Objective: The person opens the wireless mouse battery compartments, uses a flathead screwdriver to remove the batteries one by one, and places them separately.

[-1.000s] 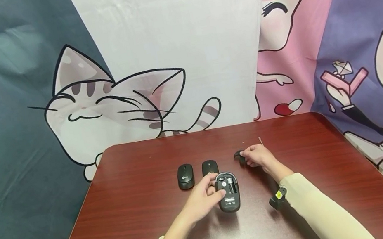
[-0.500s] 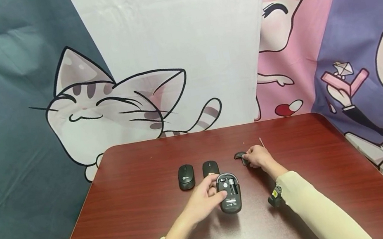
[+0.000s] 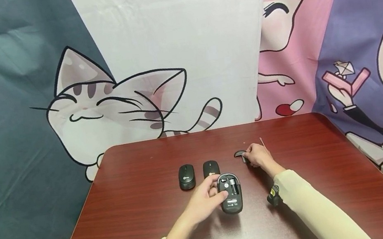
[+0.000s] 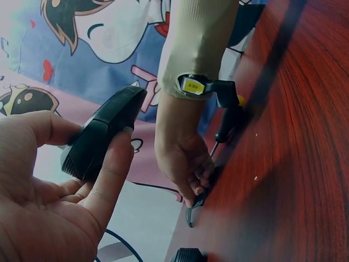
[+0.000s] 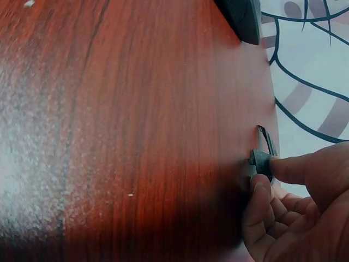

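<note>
My left hand point(image 3: 204, 201) holds a black computer mouse point(image 3: 233, 205) between thumb and fingers, above the table. The mouse's underside faces the head camera, its battery compartment uncovered with a battery point(image 3: 234, 188) visible inside. In the left wrist view, the mouse point(image 4: 98, 136) shows from its side. Farther back, my right hand point(image 3: 258, 155) pinches a small black battery cover point(image 3: 239, 153) low over the table. In the right wrist view, thumb and forefinger meet on this cover point(image 5: 263, 162), whose curved rim points away from the hand.
Two more black mice, one at left point(image 3: 187, 176) and one partly behind my left hand point(image 3: 211, 168), rest on the reddish-brown table point(image 3: 136, 220). A screwdriver point(image 4: 232, 120) lies just beyond my right hand. A cartoon-printed cloth point(image 3: 181, 33) hangs behind the table's far edge.
My right hand has shifted very slightly back, still at the cover, which shows more clearly between its fingers. My left hand and its mouse stay nearly where they were.
</note>
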Motion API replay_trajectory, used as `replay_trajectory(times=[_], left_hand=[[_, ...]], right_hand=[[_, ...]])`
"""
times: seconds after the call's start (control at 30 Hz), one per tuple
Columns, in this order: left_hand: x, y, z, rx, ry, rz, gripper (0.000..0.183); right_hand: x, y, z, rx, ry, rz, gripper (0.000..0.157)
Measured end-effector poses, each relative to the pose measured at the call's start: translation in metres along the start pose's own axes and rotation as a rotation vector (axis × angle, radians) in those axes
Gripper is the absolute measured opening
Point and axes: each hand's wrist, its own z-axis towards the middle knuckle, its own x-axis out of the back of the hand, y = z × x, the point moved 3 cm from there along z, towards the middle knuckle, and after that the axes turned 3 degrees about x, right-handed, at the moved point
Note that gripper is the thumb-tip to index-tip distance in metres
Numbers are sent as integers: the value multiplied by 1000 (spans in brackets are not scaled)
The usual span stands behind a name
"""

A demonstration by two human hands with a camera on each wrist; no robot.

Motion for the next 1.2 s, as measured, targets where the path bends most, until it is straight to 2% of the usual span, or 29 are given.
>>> replay_trajectory(times=[0.37, 0.53, 0.9, 1.1, 1.2], left_hand=[[-1, 2, -3, 11, 2, -24, 49], [-1, 3, -3, 16, -2, -61, 49], [6, 2, -3, 31, 24, -46, 48], [13, 0, -5, 43, 67, -32, 47], [16, -2, -5, 46, 62, -54, 47]], right_hand=[[0, -2, -3, 8, 6, -18, 21], [4, -5, -8, 45, 29, -24, 24], [21, -18, -34, 157, 84, -53, 28], [30, -13, -48, 186, 87, -74, 29], [35, -7, -54, 190, 87, -82, 31]])
